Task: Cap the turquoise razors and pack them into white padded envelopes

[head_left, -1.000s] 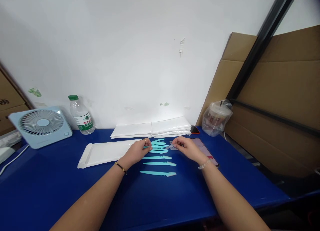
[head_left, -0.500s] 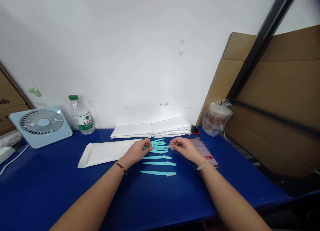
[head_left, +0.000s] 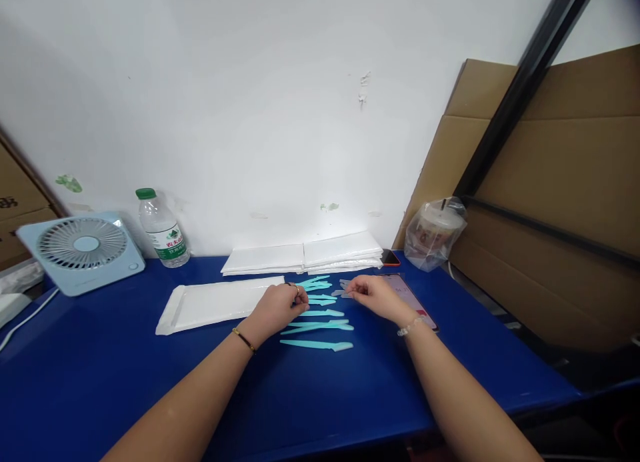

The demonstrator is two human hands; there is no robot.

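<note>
Head view: the right hand [head_left: 377,297] pinches a small clear piece [head_left: 343,293]; turquoise sticks [head_left: 316,345] lie on the table [head_left: 320,395] between both arms; whether the left hand [head_left: 277,307] grips one, I cannot tell.

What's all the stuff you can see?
Sticks: several, turquoise, middle
Small pieces: few, clear, right of sticks
Packet: one, white, left of sticks
Packet stacks: two, white, back middle
Fan: one, light blue, left
Bottle: one, clear, green cap, beside fan
Bagged cup: one, whitish, back right
Phones: two, pinkish and dark, right
Cable: at least one, white, left
Block: one, white, left edge
Cardboard: several, brown, sides
Bars: two, black, right
Table: one, blue, underneath
Wall: one, white, behind
Bracelets: two, dark and clear, wrists
Left hand: one, ringed, by sticks
Right hand: one, by small pieces
</note>
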